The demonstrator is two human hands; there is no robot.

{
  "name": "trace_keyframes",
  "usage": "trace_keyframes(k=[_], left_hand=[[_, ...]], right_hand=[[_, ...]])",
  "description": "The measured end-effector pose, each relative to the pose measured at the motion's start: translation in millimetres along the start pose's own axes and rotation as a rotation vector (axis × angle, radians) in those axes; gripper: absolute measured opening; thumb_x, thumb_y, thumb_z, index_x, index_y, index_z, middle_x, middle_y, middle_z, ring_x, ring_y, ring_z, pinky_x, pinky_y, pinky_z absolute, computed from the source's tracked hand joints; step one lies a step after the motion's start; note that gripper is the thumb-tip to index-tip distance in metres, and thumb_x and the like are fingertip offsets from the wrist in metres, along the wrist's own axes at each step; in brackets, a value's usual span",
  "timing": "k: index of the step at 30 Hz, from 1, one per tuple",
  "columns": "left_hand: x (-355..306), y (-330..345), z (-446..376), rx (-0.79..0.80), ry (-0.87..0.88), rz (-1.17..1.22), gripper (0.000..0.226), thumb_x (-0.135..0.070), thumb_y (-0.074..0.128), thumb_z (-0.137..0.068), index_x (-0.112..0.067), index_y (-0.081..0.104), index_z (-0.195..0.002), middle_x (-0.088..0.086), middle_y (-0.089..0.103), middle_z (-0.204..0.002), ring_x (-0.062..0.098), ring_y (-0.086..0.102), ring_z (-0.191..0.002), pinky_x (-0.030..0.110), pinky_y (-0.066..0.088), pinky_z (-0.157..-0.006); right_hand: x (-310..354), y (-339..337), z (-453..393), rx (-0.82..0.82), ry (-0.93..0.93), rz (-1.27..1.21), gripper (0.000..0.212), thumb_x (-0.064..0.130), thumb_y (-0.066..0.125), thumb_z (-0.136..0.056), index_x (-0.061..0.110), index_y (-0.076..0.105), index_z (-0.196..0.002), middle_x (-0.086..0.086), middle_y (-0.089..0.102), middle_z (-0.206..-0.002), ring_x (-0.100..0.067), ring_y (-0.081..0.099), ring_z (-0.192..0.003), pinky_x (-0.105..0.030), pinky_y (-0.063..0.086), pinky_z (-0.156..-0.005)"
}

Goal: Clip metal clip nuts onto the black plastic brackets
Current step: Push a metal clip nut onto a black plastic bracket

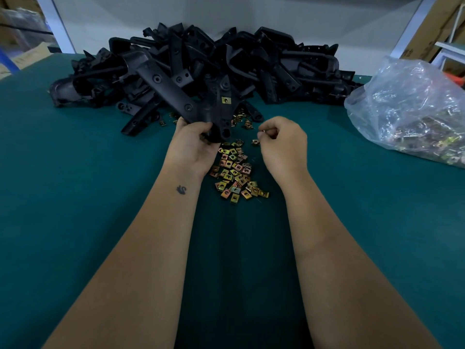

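We hold a bracket and pinch a clip nut.

Head view: our left hand (193, 144) grips the black bracket (201, 107), one clip nut (226, 100) already fitted beyond our fingers; our right hand (281, 139) pinches something small, seemingly a nut, above the loose nuts (234, 172).

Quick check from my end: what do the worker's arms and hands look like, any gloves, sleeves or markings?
Both forearms are bare: no sleeves or gloves in view. The left hand and right hand show no rings or watch. A small dark swan-shaped tattoo marks the left forearm near the wrist.

Whatever the right hand (281, 144) pinches is too small to tell.
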State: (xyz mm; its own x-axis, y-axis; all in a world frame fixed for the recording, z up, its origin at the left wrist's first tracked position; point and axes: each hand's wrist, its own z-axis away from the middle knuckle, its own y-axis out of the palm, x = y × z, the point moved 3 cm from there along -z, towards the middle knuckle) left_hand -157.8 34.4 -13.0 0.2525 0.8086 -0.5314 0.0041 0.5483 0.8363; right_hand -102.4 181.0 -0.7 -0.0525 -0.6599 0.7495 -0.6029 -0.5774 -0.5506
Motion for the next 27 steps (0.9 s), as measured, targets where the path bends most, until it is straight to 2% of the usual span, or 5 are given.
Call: trace_keyframes(k=[3, 8, 12, 16, 27], left_hand=[[0, 0, 0, 0.003, -0.007, 0.006, 0.034, 0.018, 0.036, -0.094, -0.011, 0.054, -0.095, 0.009, 0.064, -0.101, 0.021, 0.063, -0.09, 0.036, 0.057, -0.084], [-1, -1, 0, -0.009, -0.003, 0.006, 0.033, 0.017, 0.037, -0.094, -0.012, 0.053, -0.093, 0.008, 0.064, -0.099, 0.02, 0.063, -0.087, 0.035, 0.058, -0.082], [-1, -2, -1, -0.024, 0.004, -0.025, 0.032, 0.016, 0.036, -0.094, -0.012, 0.052, -0.092, 0.009, 0.063, -0.099, 0.022, 0.063, -0.089, 0.035, 0.057, -0.08], [-1, -2, -2, -0.033, 0.009, 0.006, 0.033, 0.017, 0.036, -0.094, -0.012, 0.053, -0.094, 0.01, 0.064, -0.097, 0.023, 0.064, -0.087, 0.034, 0.059, -0.072], [-2, -3, -2, -0.038, 0.002, 0.024, 0.032, 0.016, 0.037, -0.094, -0.011, 0.053, -0.09, 0.009, 0.065, -0.093, 0.022, 0.065, -0.085, 0.032, 0.059, -0.063]], right_hand=[[3, -1, 1, -0.035, 0.015, -0.105, 0.018, 0.009, 0.059, -0.094, 0.016, 0.07, -0.106, 0.002, 0.066, -0.097, -0.01, 0.061, -0.088, -0.018, 0.048, -0.078], [6, -4, 2, -0.045, 0.008, 0.052, 0.022, 0.011, 0.054, -0.094, 0.018, 0.07, -0.108, 0.003, 0.062, -0.109, -0.005, 0.054, -0.083, -0.003, 0.037, -0.062], [13, 1, 9, 0.254, 0.045, 0.127, 0.013, 0.021, 0.055, -0.082, 0.025, 0.068, -0.081, 0.008, 0.067, -0.082, -0.012, 0.061, -0.076, -0.031, 0.051, -0.066], [15, 9, 13, 0.487, -0.007, 0.165, 0.009, 0.022, 0.063, -0.081, 0.028, 0.064, -0.087, 0.014, 0.06, -0.076, -0.007, 0.057, -0.075, -0.027, 0.044, -0.061], [7, 8, 8, 0.305, 0.015, 0.021, 0.015, 0.019, 0.074, -0.085, 0.027, 0.063, -0.077, 0.013, 0.058, -0.074, -0.002, 0.054, -0.068, -0.018, 0.039, -0.057]])
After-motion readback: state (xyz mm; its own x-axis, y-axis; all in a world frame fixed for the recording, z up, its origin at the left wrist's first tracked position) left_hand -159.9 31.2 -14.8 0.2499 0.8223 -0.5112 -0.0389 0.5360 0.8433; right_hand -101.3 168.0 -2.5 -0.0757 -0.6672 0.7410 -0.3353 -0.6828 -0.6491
